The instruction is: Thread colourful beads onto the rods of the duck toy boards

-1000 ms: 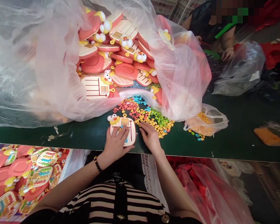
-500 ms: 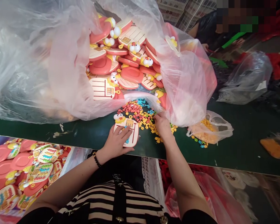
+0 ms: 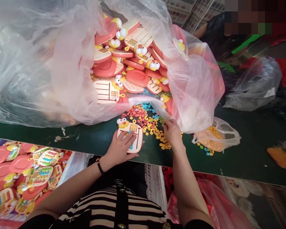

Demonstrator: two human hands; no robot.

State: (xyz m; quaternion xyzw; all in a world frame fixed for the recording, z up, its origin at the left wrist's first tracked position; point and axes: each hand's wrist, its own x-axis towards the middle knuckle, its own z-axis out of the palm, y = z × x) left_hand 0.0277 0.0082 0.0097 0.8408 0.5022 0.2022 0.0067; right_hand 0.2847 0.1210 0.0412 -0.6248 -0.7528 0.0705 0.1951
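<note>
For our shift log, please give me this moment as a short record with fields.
Left hand: fingers spread on a chick-shaped toy board; hand
Right hand: at the edge of a heap of coloured plastic pieces; hand
Rest: a clear plastic bag of red-and-cream toy boards; more boards with coloured pieces at lower left; a co-worker beyond

Left hand (image 3: 120, 148) splayed, right hand (image 3: 173, 133) cupped
</note>
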